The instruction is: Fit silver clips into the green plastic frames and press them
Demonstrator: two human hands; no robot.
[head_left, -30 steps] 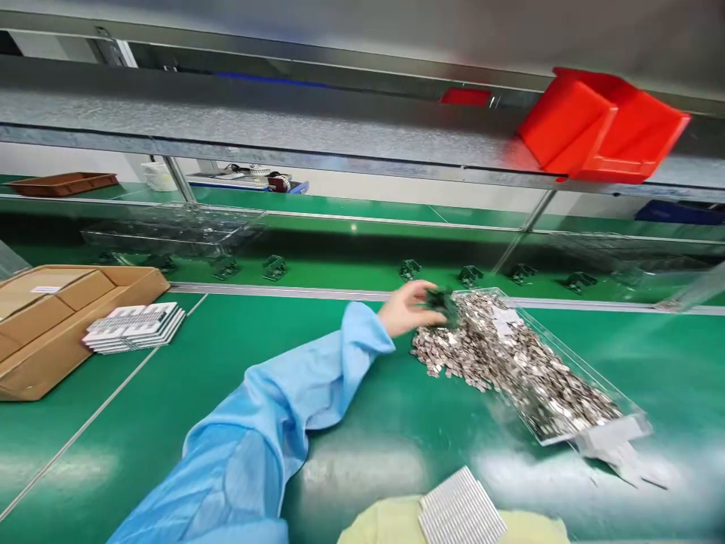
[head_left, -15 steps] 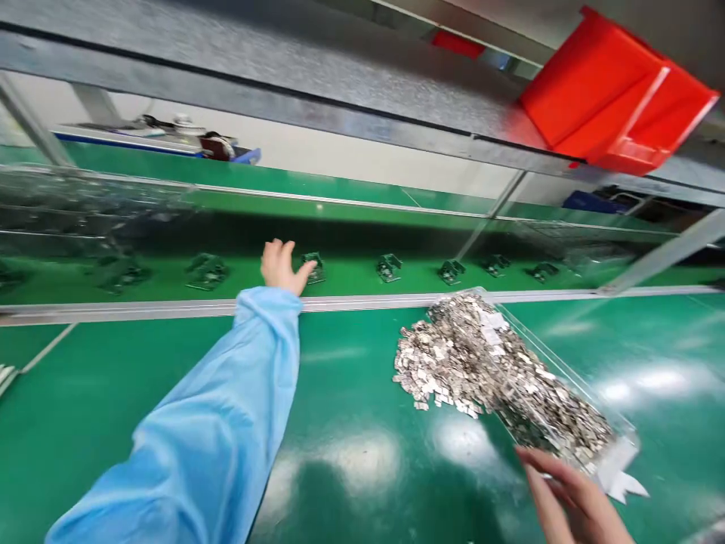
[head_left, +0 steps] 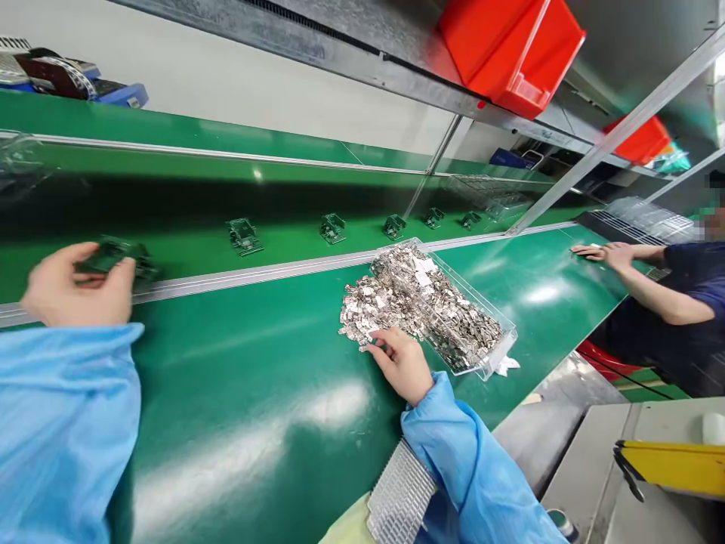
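At the left, my left hand point(head_left: 79, 291) is closed round a green circuit board point(head_left: 116, 253), thumb and fingers on its edges, over the green belt. My right hand point(head_left: 403, 363) reaches the near edge of a heap of small silvery metal pieces point(head_left: 365, 306). Its thumb and index finger pinch at one small piece; the fingertips partly cover it. The heap spills out of a clear plastic box point(head_left: 473, 298), which lies beside the hand and is full of the same pieces. Both arms wear light blue sleeves.
More circuit boards point(head_left: 243, 236) stand in a row along the belt point(head_left: 294, 249), behind a metal rail point(head_left: 272, 273). A red bin point(head_left: 510, 53) hangs from the shelf above. At the right, a co-worker's hands point(head_left: 609, 255) rest on the bench. A ridged silvery tray point(head_left: 402, 495) lies near my right forearm.
My view has swung to the right. My left hand, open near a board before, now grips a circuit board. My right hand has moved forward to the heap of metal pieces.
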